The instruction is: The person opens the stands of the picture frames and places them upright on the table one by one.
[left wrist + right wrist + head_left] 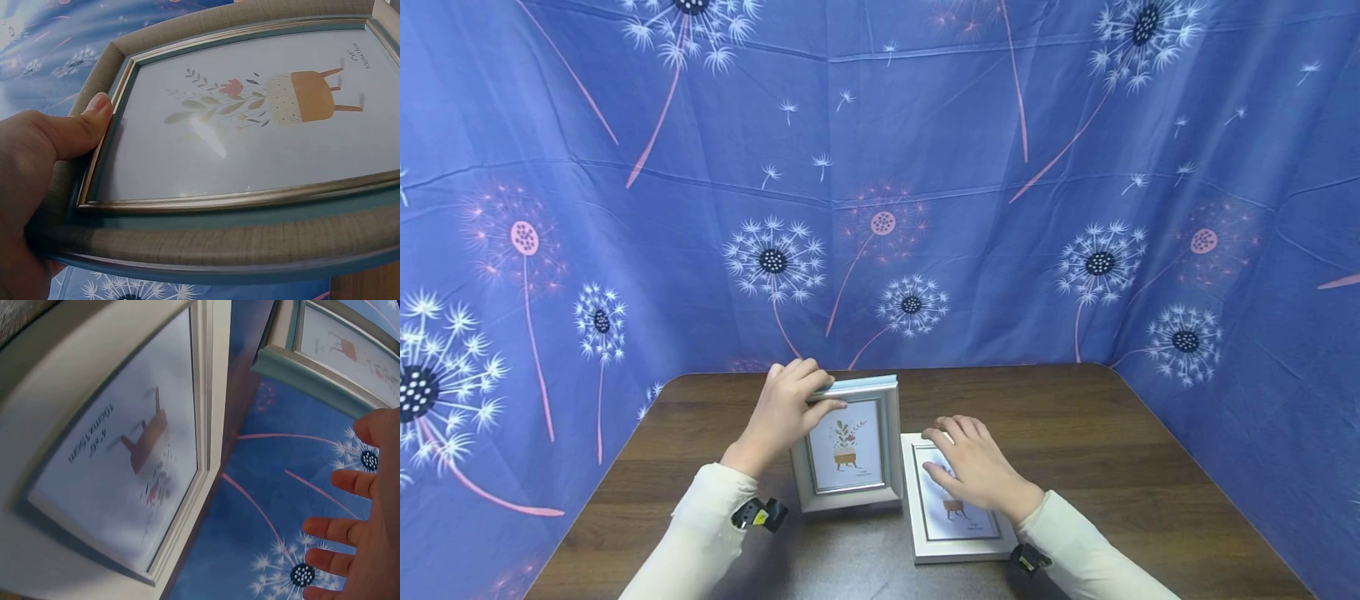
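Gripping a grey-teal frame (850, 454) near-upright with the left hand (782, 408); holding the right hand (976, 468) loosely splayed over a white frame (958, 510), face-up on the brown wood-grain tabletop (1075, 442) just beside, backed and flanked by blue dandelion-print cloth (970, 225).

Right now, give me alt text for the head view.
The left hand holds a beige picture frame roughly upright by its top edge, and the right hand is over a white frame lying on a wooden table. A blue dandelion-print cloth hangs behind.
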Demonstrator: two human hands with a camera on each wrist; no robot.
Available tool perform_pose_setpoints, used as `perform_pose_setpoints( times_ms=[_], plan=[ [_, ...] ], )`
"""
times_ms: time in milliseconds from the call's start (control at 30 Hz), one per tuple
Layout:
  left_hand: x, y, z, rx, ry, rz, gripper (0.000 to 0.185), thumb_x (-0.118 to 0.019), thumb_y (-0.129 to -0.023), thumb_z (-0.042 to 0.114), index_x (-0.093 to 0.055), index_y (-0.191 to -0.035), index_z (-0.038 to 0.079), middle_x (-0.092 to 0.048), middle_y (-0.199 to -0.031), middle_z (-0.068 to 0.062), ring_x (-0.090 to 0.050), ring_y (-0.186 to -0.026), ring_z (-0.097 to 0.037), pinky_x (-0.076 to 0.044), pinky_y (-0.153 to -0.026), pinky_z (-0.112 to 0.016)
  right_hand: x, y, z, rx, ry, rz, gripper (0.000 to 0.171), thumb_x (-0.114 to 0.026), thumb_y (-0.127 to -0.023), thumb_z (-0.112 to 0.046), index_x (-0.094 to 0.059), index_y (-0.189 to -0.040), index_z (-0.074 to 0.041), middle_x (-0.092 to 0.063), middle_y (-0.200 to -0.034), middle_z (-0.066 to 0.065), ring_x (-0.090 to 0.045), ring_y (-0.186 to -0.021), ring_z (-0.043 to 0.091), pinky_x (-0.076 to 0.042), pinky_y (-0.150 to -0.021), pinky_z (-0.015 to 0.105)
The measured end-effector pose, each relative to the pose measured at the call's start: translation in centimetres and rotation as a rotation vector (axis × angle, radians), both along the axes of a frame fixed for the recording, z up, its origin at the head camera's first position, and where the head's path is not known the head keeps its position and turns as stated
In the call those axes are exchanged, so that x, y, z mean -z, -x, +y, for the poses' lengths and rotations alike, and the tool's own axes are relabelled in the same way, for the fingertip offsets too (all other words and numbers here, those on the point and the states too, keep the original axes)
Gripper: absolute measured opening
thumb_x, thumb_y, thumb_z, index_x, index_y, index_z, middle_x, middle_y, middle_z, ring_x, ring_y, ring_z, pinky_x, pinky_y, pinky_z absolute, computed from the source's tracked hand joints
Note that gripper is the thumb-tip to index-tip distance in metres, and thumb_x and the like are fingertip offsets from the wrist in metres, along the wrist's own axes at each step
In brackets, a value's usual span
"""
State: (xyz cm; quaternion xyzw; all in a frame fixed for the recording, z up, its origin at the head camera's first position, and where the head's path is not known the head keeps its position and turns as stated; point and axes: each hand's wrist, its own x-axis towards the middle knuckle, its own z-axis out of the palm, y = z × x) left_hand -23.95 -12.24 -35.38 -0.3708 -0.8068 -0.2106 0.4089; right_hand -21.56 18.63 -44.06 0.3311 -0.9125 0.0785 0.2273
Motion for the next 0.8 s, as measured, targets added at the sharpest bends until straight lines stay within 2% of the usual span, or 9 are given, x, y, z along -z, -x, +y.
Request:
perform_pose_setpoints(
  times_ms=[533, 800],
  plan=[
    [-0.3, 0.0, 0.2, -0.013, 0.002, -0.029, 0.03, -0.089, -0.069, 0.026, -0.067, -0.083, 0.01, -0.049, -0.074, 0.004, -0.042, -0.066, -0.014, -0.031, -0.064, -0.035, 0.7, -0.5, -1.8, -0.055, -0.022, 0.033, 0.038, -0.064, -0.092, -0.038, -0.063, -0.121, -0.013, -0.059, -0.121, 0.015, -0.053, -0.113, 0.033, -0.038, -0.099, 0.053],
    [-0.5, 0.0, 0.3, -0.025, 0.002, -0.06, 0.029, -0.089, -0.07, 0.025, -0.067, -0.083, 0.01, -0.05, -0.074, 0.005, -0.044, -0.065, -0.015, -0.031, -0.064, -0.035, 0.9, -0.8, -2.4, -0.034, -0.05, 0.03, 0.039, -0.062, -0.094, -0.04, -0.063, -0.122, -0.012, -0.058, -0.123, 0.012, -0.053, -0.114, 0.031, -0.038, -0.099, 0.052]
  ],
)
